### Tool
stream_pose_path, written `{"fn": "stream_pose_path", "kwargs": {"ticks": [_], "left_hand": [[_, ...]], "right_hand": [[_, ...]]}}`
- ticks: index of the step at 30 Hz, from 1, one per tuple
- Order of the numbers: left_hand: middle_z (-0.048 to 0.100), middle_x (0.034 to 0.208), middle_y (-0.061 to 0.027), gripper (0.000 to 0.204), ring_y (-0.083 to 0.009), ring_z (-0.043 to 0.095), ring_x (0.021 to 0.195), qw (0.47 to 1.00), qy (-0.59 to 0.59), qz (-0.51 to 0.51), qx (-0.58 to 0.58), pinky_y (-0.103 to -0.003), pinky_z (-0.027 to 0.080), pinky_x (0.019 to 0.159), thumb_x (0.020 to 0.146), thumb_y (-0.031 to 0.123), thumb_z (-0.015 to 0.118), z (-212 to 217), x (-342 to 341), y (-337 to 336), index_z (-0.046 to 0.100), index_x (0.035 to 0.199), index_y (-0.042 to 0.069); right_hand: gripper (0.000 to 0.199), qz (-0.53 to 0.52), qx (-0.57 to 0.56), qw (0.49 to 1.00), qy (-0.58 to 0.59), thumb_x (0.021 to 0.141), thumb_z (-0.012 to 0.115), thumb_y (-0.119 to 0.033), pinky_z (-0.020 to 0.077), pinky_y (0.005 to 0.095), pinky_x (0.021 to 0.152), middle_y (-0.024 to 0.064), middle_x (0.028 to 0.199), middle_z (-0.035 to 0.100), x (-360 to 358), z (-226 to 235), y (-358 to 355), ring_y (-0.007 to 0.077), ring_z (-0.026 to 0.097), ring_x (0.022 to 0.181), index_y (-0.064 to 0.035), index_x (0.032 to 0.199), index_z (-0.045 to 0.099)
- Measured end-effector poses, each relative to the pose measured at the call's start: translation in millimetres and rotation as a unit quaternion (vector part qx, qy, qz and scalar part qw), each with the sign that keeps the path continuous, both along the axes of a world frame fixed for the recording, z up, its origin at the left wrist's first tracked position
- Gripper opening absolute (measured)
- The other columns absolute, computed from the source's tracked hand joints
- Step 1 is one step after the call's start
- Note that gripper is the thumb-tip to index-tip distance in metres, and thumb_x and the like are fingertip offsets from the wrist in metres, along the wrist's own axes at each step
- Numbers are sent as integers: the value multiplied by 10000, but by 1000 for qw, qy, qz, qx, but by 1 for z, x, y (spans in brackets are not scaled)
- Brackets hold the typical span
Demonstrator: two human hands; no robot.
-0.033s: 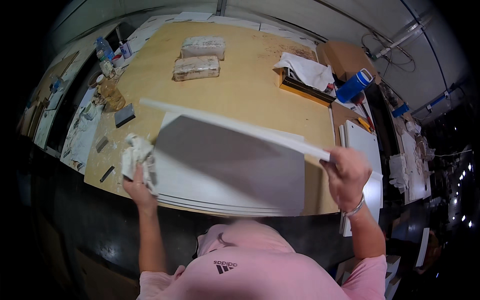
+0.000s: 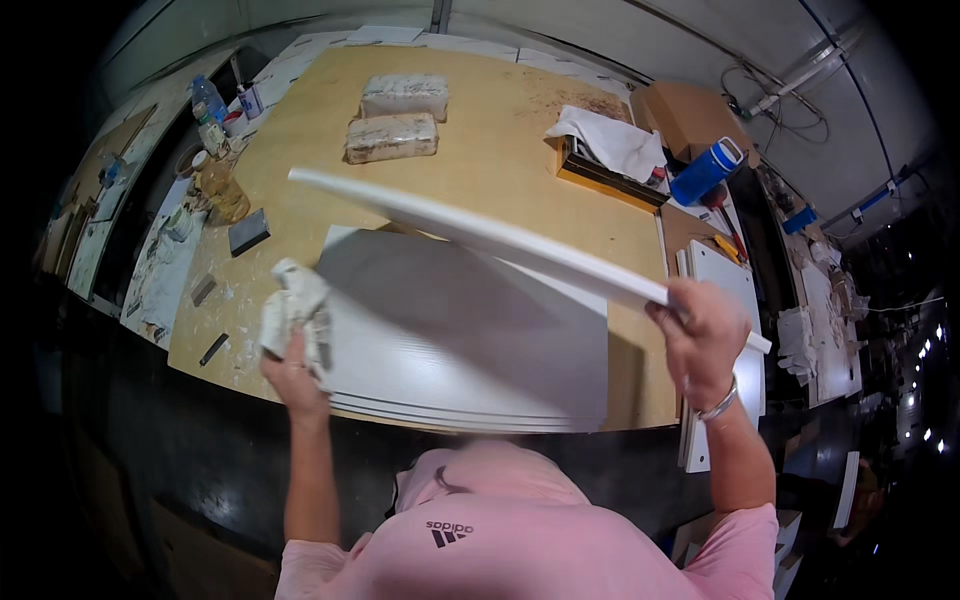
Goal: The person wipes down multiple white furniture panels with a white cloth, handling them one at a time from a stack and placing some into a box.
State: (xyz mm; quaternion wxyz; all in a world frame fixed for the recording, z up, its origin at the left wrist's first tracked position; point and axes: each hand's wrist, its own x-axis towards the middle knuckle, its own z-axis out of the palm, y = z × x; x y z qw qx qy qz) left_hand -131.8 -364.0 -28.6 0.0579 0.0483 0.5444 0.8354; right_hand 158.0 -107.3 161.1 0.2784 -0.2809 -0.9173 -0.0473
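Observation:
My right hand grips a white board near its right end. The board is seen nearly edge-on, raised and slanting from far left down to near right. Its shadow falls on a stack of white panels lying at the near edge of the workbench. At the stack's left side, my left hand is closed round a crumpled, stained white rag. The rag overlaps the stack's left edge in view; whether it touches the panels I cannot tell.
Two wrapped blocks lie toward the back. On the left are a dark grey block, a small black bar and several bottles. A cloth-topped tray, blue bottle and more white panels occupy the right.
The held board has tilted, its far left end higher and its right end now showing past my right hand. My left hand has moved slightly right with the rag.

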Motion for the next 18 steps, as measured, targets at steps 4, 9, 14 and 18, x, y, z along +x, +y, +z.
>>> {"fn": "stream_pose_path", "kwargs": {"ticks": [4,9,14,18], "left_hand": [[645,1103,-115,373,-196,635,949,978,56,-200,-17,-305,500,851,850,49,668,2,81,49,590,1208,-26],[609,1255,-126,542,-331,587,1084,802,475,-348,-100,-461,459,960,674,83,694,32,163,97,636,1212,125],[372,1525,-61,672,-306,331,1405,591,648,-467,-113,-671,238,1086,705,219,687,12,238,131,512,1353,241],[287,1575,-64,665,-341,215,1460,558,629,-493,-223,-706,156,1102,731,341,699,-9,209,149,516,1366,264]], "right_hand": [[77,-65,-272,955,95,707,721,-45,409,294,540,6,599,595,31,14,49,155,554,548,-12,719,652],[53,-107,-521,830,170,751,705,-39,376,231,542,-34,658,588,73,-62,87,58,494,589,6,732,685],[107,-89,-632,750,174,799,694,-49,365,227,544,-23,670,590,65,-112,98,60,471,579,18,721,665],[146,-84,-661,734,130,826,688,-72,356,250,541,-22,673,576,68,-146,116,65,454,577,7,712,643]]}}
